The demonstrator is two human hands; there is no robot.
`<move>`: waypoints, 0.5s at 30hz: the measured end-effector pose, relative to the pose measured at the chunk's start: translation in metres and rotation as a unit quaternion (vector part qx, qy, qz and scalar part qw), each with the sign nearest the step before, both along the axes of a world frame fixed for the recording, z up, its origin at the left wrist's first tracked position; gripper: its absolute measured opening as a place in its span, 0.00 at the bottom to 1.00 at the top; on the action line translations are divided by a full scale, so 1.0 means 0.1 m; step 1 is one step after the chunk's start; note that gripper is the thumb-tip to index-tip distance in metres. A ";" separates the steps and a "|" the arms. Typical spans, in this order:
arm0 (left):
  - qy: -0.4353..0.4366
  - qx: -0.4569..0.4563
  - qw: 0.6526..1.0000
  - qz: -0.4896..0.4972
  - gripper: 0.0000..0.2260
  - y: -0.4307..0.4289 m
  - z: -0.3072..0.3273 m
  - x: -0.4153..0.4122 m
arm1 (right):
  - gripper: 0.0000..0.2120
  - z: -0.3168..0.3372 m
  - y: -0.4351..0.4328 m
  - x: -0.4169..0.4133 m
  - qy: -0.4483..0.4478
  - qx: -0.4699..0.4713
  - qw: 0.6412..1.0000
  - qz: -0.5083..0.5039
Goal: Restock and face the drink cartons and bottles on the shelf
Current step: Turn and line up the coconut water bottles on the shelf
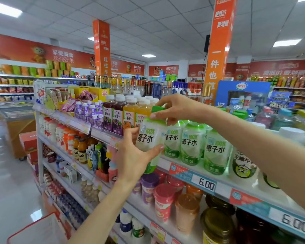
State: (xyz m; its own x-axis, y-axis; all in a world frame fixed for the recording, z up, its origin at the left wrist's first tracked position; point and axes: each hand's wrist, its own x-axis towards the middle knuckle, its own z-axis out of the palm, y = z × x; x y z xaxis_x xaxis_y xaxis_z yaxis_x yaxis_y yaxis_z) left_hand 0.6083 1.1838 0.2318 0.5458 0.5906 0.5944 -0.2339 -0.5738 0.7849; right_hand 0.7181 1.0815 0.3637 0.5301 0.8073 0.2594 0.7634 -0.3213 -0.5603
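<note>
While clasped by left hand [130, 156] and right hand [176, 108], coconut-water bottle [148, 137] near-upright, cap uppermost.

We hold a coconut water bottle [151, 138] at the front edge of the shelf [183, 170], just left of three matching bottles [192, 143] that stand upright in a row, labels forward. Its white label has black characters, its base is green, and it leans slightly. Our left hand [130, 155] grips its body; our right hand [176, 108] pinches its green cap [157, 109].
</note>
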 end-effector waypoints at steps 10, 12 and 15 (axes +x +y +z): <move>-0.004 -0.042 0.991 -0.129 0.29 -0.16 0.23 0.07 | 0.15 0.26 -0.24 0.03 -0.019 -0.009 0.999 0.037; -0.027 -0.065 0.983 -0.169 0.21 -0.14 0.22 0.09 | 0.14 0.31 -0.30 0.06 -0.020 -0.011 0.999 0.035; -0.041 -0.122 0.961 -0.244 0.15 -0.05 0.19 0.13 | 0.13 0.40 -0.43 0.12 -0.018 -0.004 0.999 0.033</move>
State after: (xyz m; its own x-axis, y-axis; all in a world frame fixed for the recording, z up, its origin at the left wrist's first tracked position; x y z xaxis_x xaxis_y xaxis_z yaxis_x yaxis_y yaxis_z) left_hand 0.6215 1.1784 0.2512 0.7507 0.4028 0.5236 -0.4953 -0.1813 0.8496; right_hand 0.7298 1.0385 0.4039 0.4659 0.8423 0.2710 0.8029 -0.2737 -0.5296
